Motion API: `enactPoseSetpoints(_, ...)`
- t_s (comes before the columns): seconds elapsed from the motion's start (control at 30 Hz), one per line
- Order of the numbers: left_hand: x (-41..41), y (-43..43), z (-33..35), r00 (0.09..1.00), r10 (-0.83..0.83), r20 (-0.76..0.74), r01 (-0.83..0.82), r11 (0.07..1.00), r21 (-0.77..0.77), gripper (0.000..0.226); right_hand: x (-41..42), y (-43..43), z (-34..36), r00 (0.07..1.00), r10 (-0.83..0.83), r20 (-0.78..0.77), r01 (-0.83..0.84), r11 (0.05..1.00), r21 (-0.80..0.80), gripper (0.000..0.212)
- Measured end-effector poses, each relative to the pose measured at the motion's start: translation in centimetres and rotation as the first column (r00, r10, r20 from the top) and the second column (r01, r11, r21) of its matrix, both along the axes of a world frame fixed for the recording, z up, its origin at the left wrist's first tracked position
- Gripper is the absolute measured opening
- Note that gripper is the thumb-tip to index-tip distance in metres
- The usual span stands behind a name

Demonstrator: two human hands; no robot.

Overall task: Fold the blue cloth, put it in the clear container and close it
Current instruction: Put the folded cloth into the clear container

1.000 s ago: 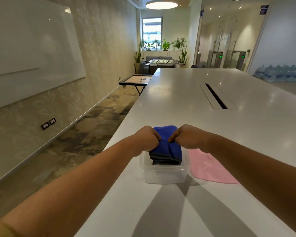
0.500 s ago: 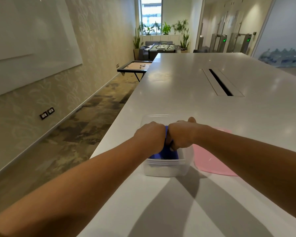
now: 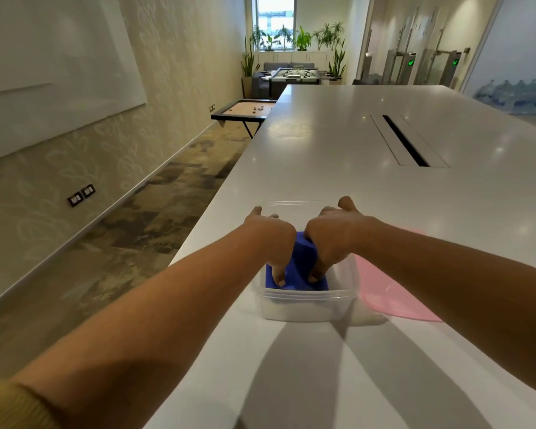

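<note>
The folded blue cloth [image 3: 302, 264] lies inside the clear container [image 3: 304, 305], which stands near the left edge of the white table [image 3: 353, 181]. My left hand [image 3: 271, 239] and my right hand [image 3: 330, 236] are both over the container, side by side, with their fingers pointing down and pressing on the cloth. The thumbs stick out toward the far rim. Most of the cloth is hidden under the hands. The pink lid [image 3: 390, 289] lies flat on the table, just right of the container.
A long dark cable slot [image 3: 404, 140] runs along the table's middle, far beyond the container. The table's left edge drops to carpeted floor [image 3: 121, 243]. A small game table [image 3: 245, 111] stands further back on the left.
The cloth was held above the container by both hands; it has gone down into it, and the fingers now push it flat. The view has tilted downward.
</note>
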State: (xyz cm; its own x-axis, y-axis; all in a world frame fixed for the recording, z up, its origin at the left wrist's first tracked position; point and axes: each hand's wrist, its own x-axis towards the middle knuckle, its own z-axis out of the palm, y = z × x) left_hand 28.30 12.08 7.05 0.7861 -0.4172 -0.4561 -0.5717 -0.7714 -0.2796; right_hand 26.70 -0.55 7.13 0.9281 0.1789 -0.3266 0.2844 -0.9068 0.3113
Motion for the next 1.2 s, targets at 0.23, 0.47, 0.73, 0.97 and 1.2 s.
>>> enactPoseSetpoints(0.23,-0.2,-0.7,-1.0,0.997,-0.079,0.009,0.077,0.987,0.140,0.084,0.2,0.6,-1.1,0.999,0.022,-0.043,-0.027,0.992,-0.122,0.070)
enactPoseSetpoints(0.47,-0.5,-0.5,-0.9,0.994,-0.095,0.046,0.089,0.988,0.130,0.083,0.3,0.7,-1.1,0.999,0.047,-0.023,-0.050,0.991,-0.123,0.067)
enactPoseSetpoints(0.73,-2.4,2.6,1.5,0.937,0.164,0.308,0.045,0.819,-0.573,0.080,-1.0,-3.2,2.6,0.920,-0.324,0.221,0.052,0.660,0.749,0.052)
enactPoseSetpoints(0.97,-8.1,6.8,-4.9,0.830,0.554,-0.065,-0.049,-0.043,-0.998,0.066,-7.3,-8.3,-2.5,0.719,-0.685,0.116,0.175,0.340,0.924,0.015)
enactPoseSetpoints(1.2,-11.2,6.6,-9.2,0.809,0.481,-0.338,-0.150,-0.388,-0.909,0.051,-11.6,-6.8,-5.9,0.733,-0.669,0.125,0.276,0.460,0.844,0.029)
